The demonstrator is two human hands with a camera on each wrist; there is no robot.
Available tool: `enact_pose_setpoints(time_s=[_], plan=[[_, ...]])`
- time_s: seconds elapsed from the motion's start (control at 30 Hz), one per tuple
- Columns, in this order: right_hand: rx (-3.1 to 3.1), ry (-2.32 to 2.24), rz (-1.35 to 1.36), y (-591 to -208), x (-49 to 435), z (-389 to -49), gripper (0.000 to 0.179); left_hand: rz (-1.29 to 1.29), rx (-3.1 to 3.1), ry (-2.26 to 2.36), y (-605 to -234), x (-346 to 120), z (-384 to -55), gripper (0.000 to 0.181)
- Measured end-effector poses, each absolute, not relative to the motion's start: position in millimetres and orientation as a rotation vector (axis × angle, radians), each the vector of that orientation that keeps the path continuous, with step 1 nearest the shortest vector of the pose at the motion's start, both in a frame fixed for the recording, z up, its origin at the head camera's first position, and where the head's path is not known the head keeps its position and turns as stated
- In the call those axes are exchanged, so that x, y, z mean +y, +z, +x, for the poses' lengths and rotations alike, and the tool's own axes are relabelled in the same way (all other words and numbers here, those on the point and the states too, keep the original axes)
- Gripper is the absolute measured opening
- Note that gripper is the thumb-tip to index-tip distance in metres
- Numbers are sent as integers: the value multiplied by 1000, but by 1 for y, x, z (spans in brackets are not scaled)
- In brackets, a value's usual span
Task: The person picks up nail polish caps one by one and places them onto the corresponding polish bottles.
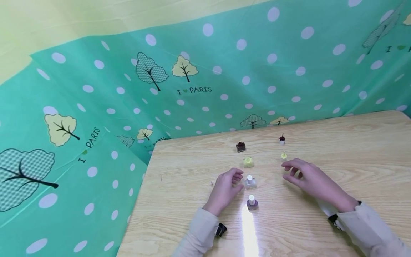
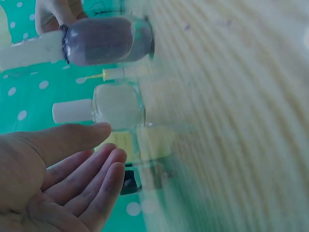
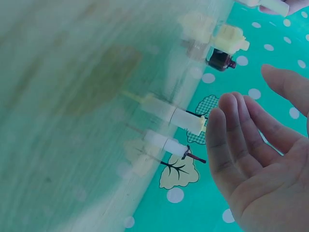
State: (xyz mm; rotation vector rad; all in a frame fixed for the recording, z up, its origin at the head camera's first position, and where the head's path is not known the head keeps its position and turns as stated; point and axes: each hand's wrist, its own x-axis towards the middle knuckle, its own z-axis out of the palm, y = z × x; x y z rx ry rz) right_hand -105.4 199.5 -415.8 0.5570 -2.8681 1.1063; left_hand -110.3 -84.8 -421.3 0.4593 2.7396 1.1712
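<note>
My left hand [image 1: 226, 189] hovers with loosely bent fingers just left of a capped bottle of whitish nail polish [image 1: 250, 183], holding nothing. Nearer to me stands a purple nail polish bottle [image 1: 252, 205], also with its white cap on. Beyond the whitish one are an uncapped yellow bottle [image 1: 248, 162] and an uncapped dark brown-red bottle [image 1: 240, 147]. My right hand [image 1: 309, 178] is empty, fingers relaxed, close to a white cap with a yellow brush [image 1: 284, 156] standing brush up. Behind that, a second cap with a dark brush [image 1: 282, 139] stands the same way.
The bottles form a column on the wooden table [image 1: 179, 214]. Small specks mark the wood left of them. A green dotted cloth [image 1: 224, 82] with printed trees hangs behind the table and along its left side. Light glares on the wood in front of the purple bottle.
</note>
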Motion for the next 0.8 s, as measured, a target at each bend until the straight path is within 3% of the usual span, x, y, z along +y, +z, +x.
enact_pose_setpoints(time_s=[0.4, 0.8], plan=[[-2876, 1065, 420, -410, 207, -118, 28, 453, 2814, 1230, -421, -81, -125, 31], [-2943, 1110, 335, -413, 213, -133, 41, 412, 2776, 1294, -425, -80, -140, 37]])
